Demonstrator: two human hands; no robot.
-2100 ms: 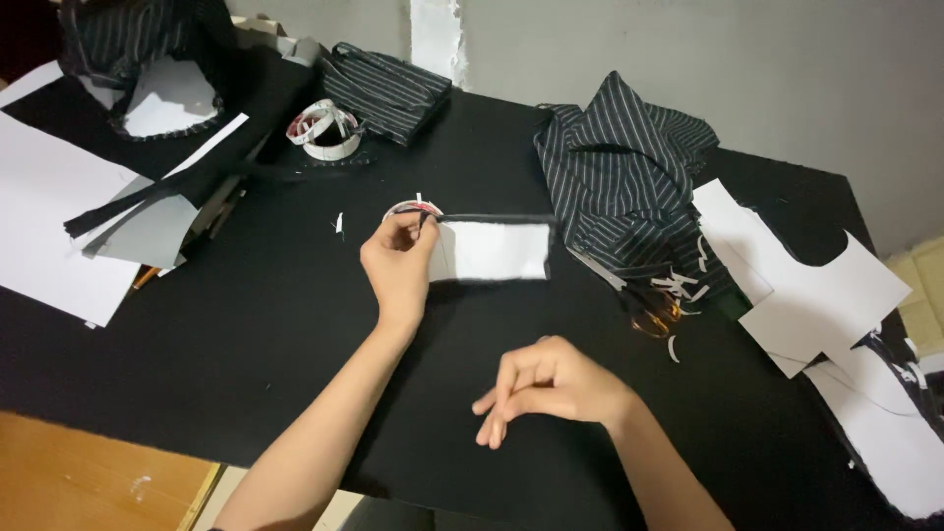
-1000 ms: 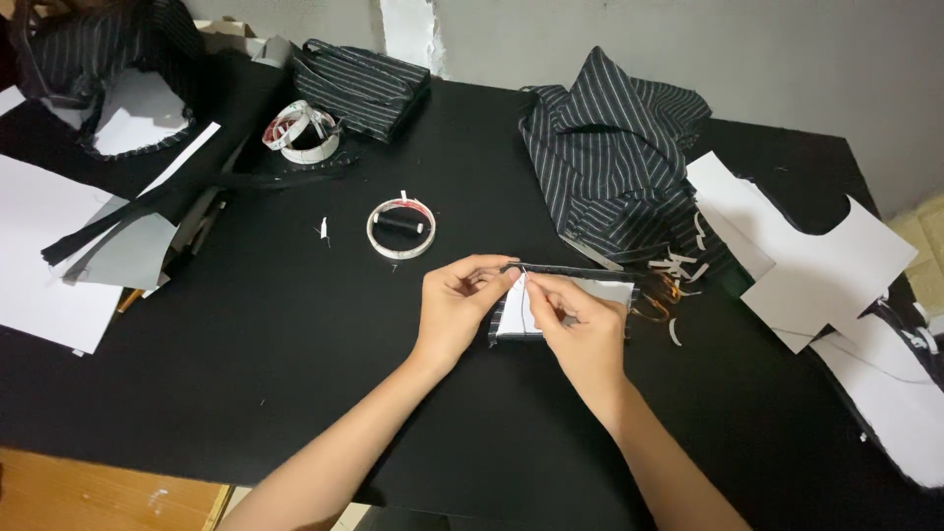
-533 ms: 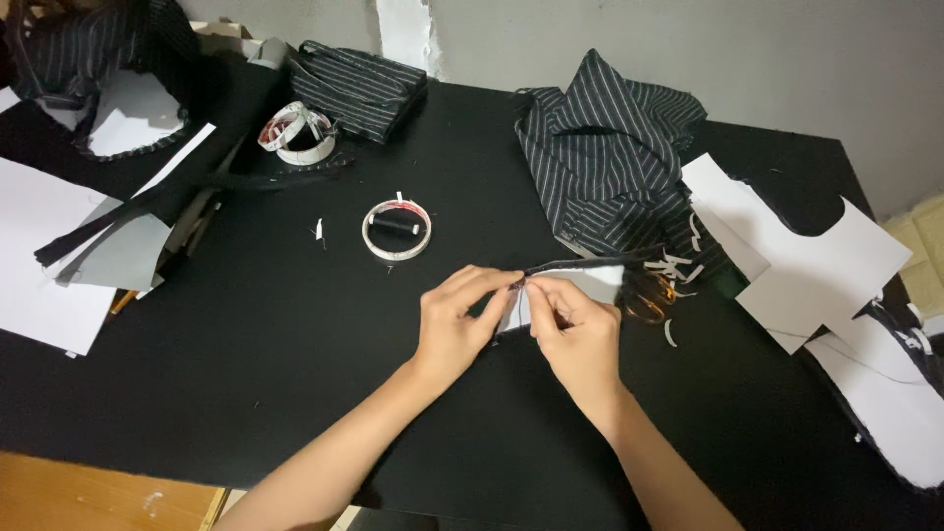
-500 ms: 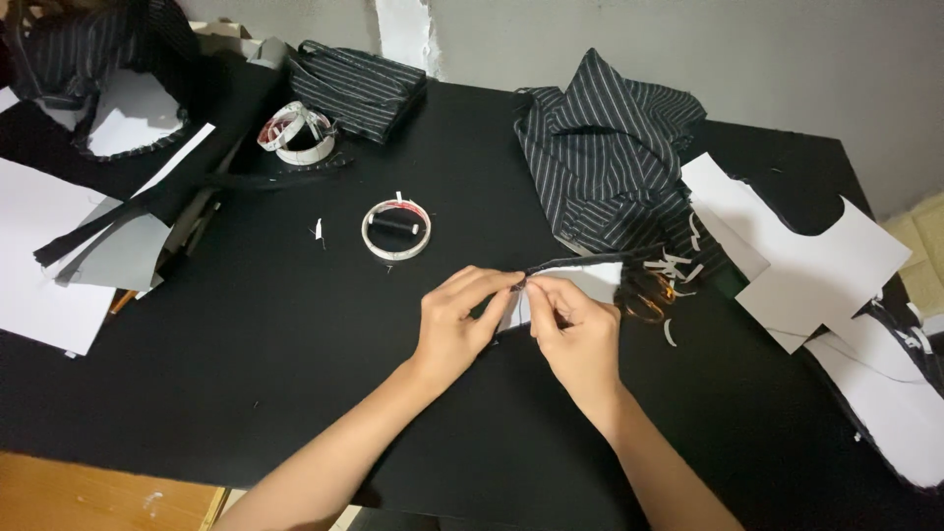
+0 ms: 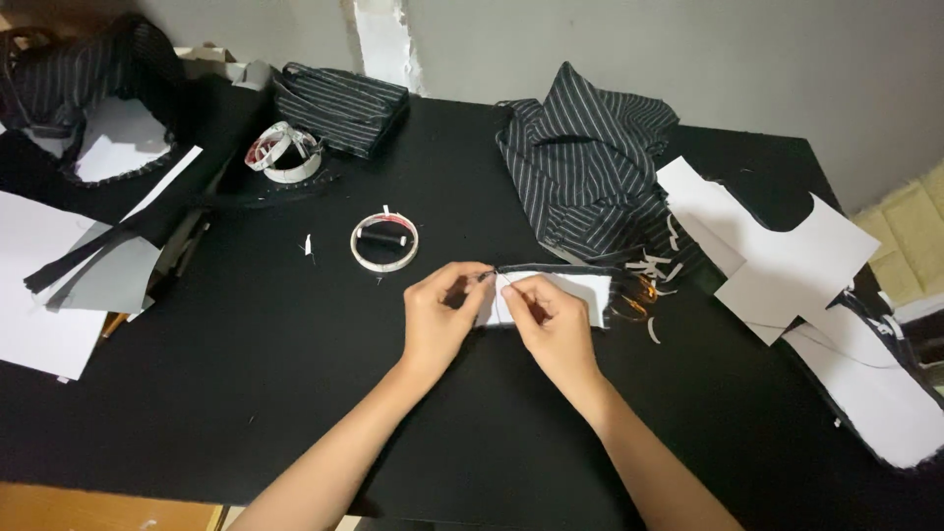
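Near the middle of the black table, the left hand and the right hand met over a small white fabric piece with a dark edge, each pinching its left end with closed fingertips; the piece lay flat just beyond the knuckles, its right end running toward the table's right side. The grip looked light and confined to one corner, so the piece might have slid or twisted under an uneven pull, and the dark edge could have shifted off the white. What passed between the fingertips was too small to tell; it may have been a thread or a pin, and if it was a sharp point the close-set fingers risked a prick. Just beyond the left hand sat a roll of white tape with a black spool inside its ring, close enough to be nudged. Loose white snippets lay by the piece's right end and could have caught underneath it. Farther back, the striped dark garment lay heaped, its folds hiding whatever was beneath, and white paper patterns ran toward the right edge, partly cut off.
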